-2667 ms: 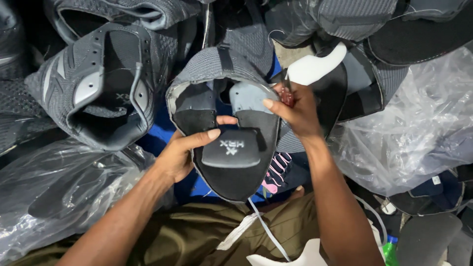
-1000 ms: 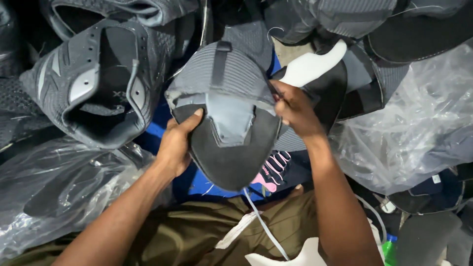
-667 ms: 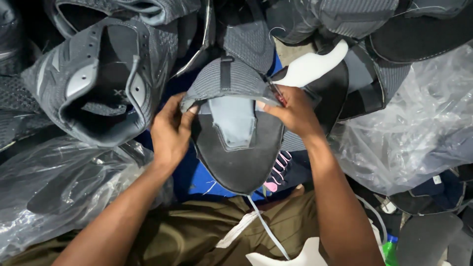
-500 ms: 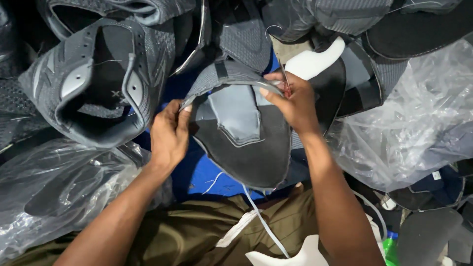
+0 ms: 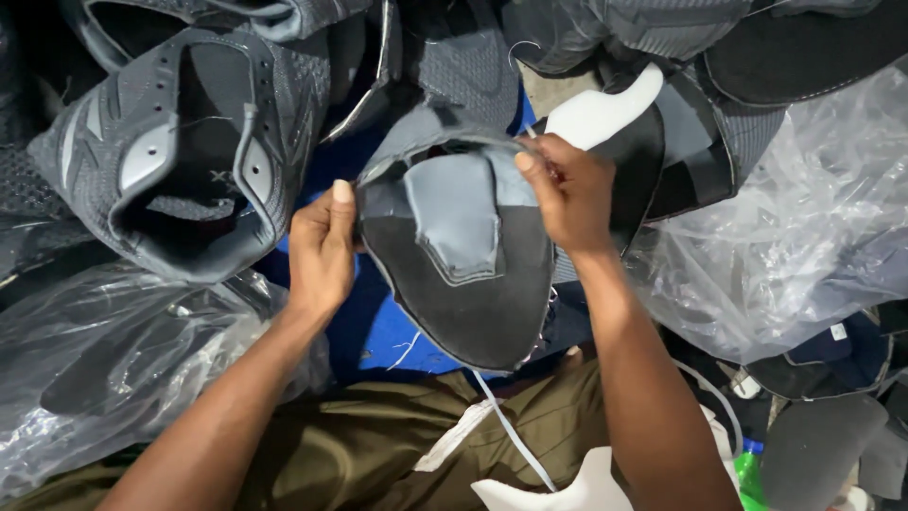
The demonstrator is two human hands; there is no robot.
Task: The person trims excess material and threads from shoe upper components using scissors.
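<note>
Seen from above, at frame centre: a dark grey shoe upper (image 5: 459, 255), held up flat between both hands over the lap, its rounded black end pointing toward 6 o'clock and a lighter grey tongue-shaped panel sewn down its middle.

Left hand (image 5: 322, 248) at 9 o'clock of the piece, closed on its edge: thumb pressed against the near rim, pointing to 12 o'clock, remaining fingers curled behind and out of sight. Forearm bare, running down toward 7 o'clock.

Right hand (image 5: 567, 194) at 2 o'clock of the piece, pinching the upper rim where the mesh collar folds over; thumb on the inner face, knuckles bent, back of the hand turned up to the camera. Wrist flexed, forearm dropping toward 5 o'clock.

Beneath the held piece, a patch of blue sheet (image 5: 383, 326); below that, olive trousers (image 5: 378, 445) with a white strip lying across.

At 10 o'clock, another grey mesh upper (image 5: 189, 151), lying open with its dark hollow facing up, just beside the left hand. At 1 o'clock, a white insole (image 5: 596, 109), partly behind the right hand. At 3 o'clock and at 8 o'clock, crumpled clear plastic bags (image 5: 785, 227) over more dark pieces.
</note>
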